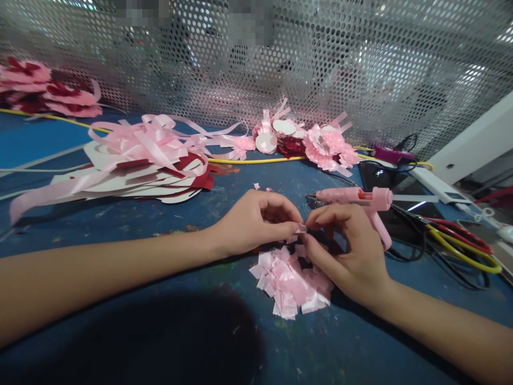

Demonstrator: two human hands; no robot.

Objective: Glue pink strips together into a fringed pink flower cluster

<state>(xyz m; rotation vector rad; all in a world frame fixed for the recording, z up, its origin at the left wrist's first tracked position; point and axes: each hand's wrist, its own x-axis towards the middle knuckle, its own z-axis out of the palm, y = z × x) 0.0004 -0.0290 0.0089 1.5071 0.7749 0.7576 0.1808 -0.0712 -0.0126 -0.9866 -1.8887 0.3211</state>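
Between finger and thumb, my left hand (260,222) pinches a small piece of pink ribbon (300,229). The fingertips of my right hand (348,248) close on the same piece from the other side. Just below both hands, a loose heap of cut pink ribbon pieces (288,286) lies on the dark blue table (192,331). A pink hot glue gun (360,199) rests on its side behind my right hand, a white glue stick (414,198) jutting from its back end.
Pink ribbon strips (156,139) lie over stacked white and red cutouts (132,179) at left. Pink rosettes (326,144) sit by the perforated metal screen (248,69). A yellow cable (256,160) crosses the back. Scissors with red and yellow handles (465,240) and a dark phone-like slab (379,176) lie right.
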